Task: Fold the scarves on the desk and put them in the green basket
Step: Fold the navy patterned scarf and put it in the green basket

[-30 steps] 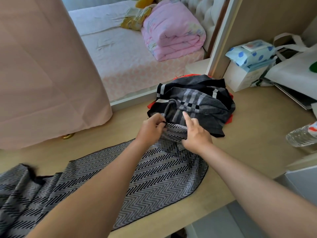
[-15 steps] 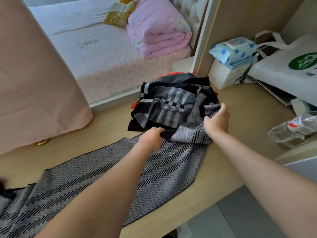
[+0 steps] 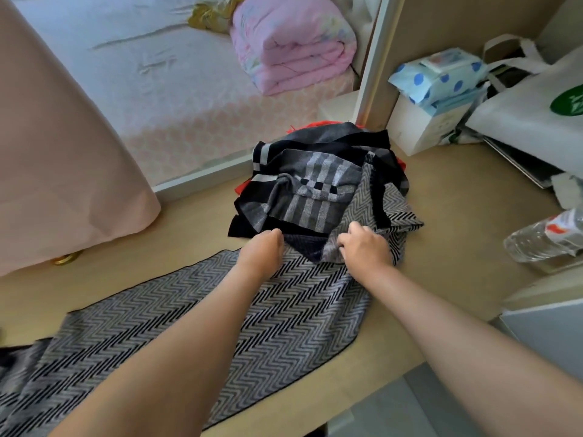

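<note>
Head view: a long grey-and-black herringbone knit scarf (image 3: 252,326) lies flat along the pale wooden worktop (image 3: 457,216), its far end bunched against a soft heap of dark striped scarves (image 3: 315,190) (probably being freed for folding). The right hand (image 3: 366,247) grips that bunched end. The left hand (image 3: 262,250) curls beside it, its grip hidden. No green basket shows.
</note>
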Demonstrator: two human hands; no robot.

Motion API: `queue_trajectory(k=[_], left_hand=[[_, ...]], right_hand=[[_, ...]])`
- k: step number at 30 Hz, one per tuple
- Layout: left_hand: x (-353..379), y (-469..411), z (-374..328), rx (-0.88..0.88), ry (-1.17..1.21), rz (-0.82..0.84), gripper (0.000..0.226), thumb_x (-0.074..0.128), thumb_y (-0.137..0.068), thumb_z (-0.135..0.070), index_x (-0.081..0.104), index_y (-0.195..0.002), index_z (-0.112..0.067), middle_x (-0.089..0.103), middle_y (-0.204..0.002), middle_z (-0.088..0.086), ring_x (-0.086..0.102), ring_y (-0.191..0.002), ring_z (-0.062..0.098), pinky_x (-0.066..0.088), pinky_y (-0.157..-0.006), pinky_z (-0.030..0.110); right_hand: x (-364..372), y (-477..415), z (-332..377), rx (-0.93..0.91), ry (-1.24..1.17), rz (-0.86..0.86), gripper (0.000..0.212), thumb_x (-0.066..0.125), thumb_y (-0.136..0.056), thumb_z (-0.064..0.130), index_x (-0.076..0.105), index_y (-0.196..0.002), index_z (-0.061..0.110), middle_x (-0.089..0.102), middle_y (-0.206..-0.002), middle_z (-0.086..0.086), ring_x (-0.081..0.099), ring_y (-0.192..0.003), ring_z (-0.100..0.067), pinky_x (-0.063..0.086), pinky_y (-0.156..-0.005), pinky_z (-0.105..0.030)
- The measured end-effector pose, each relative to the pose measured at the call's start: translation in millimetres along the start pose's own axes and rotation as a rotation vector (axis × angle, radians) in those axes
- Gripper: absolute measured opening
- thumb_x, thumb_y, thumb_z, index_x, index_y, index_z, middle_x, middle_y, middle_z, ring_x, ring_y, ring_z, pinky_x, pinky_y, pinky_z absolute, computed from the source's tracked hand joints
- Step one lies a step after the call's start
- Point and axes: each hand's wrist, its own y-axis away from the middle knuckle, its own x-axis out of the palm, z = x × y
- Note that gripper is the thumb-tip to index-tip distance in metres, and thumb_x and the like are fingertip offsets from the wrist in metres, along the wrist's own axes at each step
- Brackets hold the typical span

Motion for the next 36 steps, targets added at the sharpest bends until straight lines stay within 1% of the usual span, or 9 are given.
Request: queue_trajectory(k=[3,6,9,12,16,20,26,32,36], left_hand=[[5,11,8,0.086,-0.085,0.031,0.029,0.057,-0.095,-0.036,0.054,-0.12,-0.023,0.049,-0.122,0.001,0.043,-0.113,0.024,0.047,-0.086,0.038],[12,25,12,0.068,-0.174,0.132,0.073,0.062,-0.085,-0.058,0.033,-0.147,-0.031,0.026,-0.153,0.002,0.024,-0.139,0.025,0.032,-0.113,0.042],[18,33,16,-0.005,-0.21,0.226,0.094,0.057,-0.085,-0.065,0.005,-0.156,-0.031,-0.003,-0.164,-0.001,-0.006,-0.15,0.024,0.007,-0.122,0.045],[20,39,19,-0.04,-0.232,0.178,0.09,0.047,-0.091,-0.064,-0.001,-0.157,-0.026,-0.011,-0.164,0.002,-0.013,-0.15,0.024,-0.002,-0.122,0.046],[21,58,26,-0.026,-0.21,-0.051,0.072,0.046,-0.093,-0.057,0.019,-0.152,-0.027,0.011,-0.161,0.003,0.008,-0.147,0.026,0.016,-0.118,0.049],[11,83,53,-0.081,-0.06,0.087,0.07,0.051,-0.095,-0.052,0.021,-0.153,-0.026,0.012,-0.161,0.0,0.008,-0.148,0.023,0.02,-0.119,0.046],[-29,140,119,-0.172,0.213,-0.094,0.06,0.051,-0.101,-0.024,0.024,-0.154,-0.018,0.019,-0.158,0.003,0.019,-0.146,0.022,0.025,-0.118,0.035],[-69,225,232,-0.348,0.045,-0.216,0.045,0.053,-0.091,-0.004,0.045,-0.135,-0.014,0.043,-0.133,0.006,0.042,-0.12,0.024,0.043,-0.096,0.035],[-86,295,324,-0.42,-0.122,-0.064,0.044,0.058,-0.088,-0.009,0.046,-0.13,-0.017,0.045,-0.132,0.005,0.043,-0.12,0.026,0.046,-0.093,0.039]], right_hand=[[-14,-14,4,0.088,-0.155,-0.078,0.019,0.048,-0.101,0.025,0.065,-0.103,0.019,0.061,-0.091,-0.002,0.061,-0.076,-0.026,0.045,-0.056,-0.031],[-31,-25,12,0.305,-0.408,-0.256,0.02,0.039,-0.104,0.025,0.053,-0.111,0.013,0.058,-0.071,-0.002,0.055,-0.063,-0.028,0.037,-0.049,-0.032],[-33,-32,19,0.392,-0.62,-0.226,0.036,0.04,-0.102,0.013,0.037,-0.137,0.015,0.064,-0.102,-0.006,0.063,-0.089,-0.029,0.051,-0.066,-0.038],[-21,-17,29,0.172,-0.553,-0.165,0.065,0.044,-0.092,-0.001,0.024,-0.15,0.021,0.038,-0.149,-0.008,0.043,-0.133,-0.025,0.043,-0.108,-0.039],[-9,19,62,-0.227,-0.325,0.033,0.054,0.055,-0.092,0.02,0.042,-0.144,0.024,0.038,-0.148,-0.004,0.038,-0.136,-0.025,0.036,-0.111,-0.043],[-10,25,100,-0.115,-0.034,0.465,0.061,0.044,-0.099,0.042,0.02,-0.154,0.032,0.01,-0.163,-0.007,0.013,-0.149,-0.03,0.02,-0.118,-0.049],[-37,27,185,-0.176,0.004,0.334,0.052,0.043,-0.1,0.033,0.031,-0.148,0.019,0.031,-0.15,-0.012,0.03,-0.138,-0.032,0.028,-0.113,-0.048],[-49,54,336,-0.514,-0.207,0.348,0.055,0.046,-0.097,0.027,0.034,-0.151,0.02,0.031,-0.156,-0.007,0.032,-0.14,-0.03,0.032,-0.113,-0.046],[-38,91,442,-0.617,-0.285,0.418,0.059,0.047,-0.099,0.027,0.028,-0.154,0.023,0.025,-0.161,-0.005,0.026,-0.145,-0.027,0.027,-0.118,-0.045]])
